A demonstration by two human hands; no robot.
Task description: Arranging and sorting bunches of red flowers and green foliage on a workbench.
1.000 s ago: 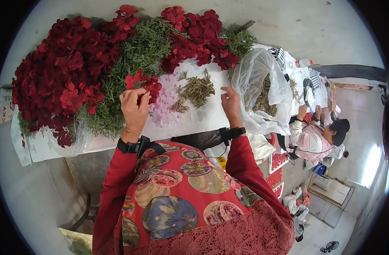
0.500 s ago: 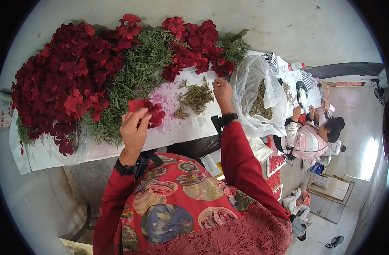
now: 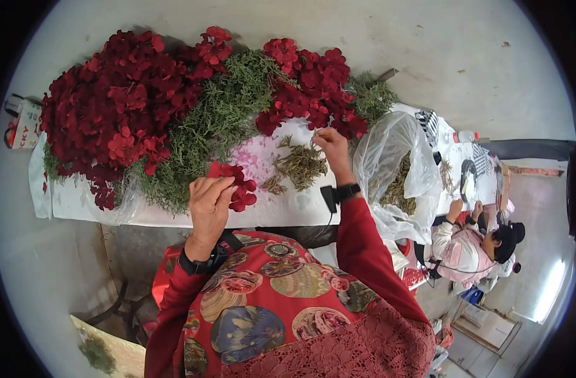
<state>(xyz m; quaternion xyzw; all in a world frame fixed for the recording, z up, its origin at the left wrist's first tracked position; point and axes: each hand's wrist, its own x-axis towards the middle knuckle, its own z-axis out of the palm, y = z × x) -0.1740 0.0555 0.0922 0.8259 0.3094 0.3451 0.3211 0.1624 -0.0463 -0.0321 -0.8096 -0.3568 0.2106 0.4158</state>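
My left hand (image 3: 207,208) pinches a red flower head (image 3: 242,192) over the near part of the white-covered table (image 3: 269,218). Its petals spread out to the right of my fingers, and the stem is hidden by them. At the far right edge of a small heap of dried brownish-green stems (image 3: 298,166), my right hand (image 3: 334,150) is closed in a pinch. A thin sliver shows at its fingertips, too small to name. Pink stains and bits mark the white cover between my two hands.
Red flowers (image 3: 114,101) are heaped at left, beside green foliage (image 3: 228,104); more red flowers (image 3: 307,82) lie behind. A clear plastic bag (image 3: 376,145) of dried stems stands at right. Farther right, a co-worker (image 3: 467,252) works at the same row of tables.
The whole view has shifted, so the table sits lower and farther right. My right fingertips have come slightly left over the stem heap. My left hand still holds the flower head.
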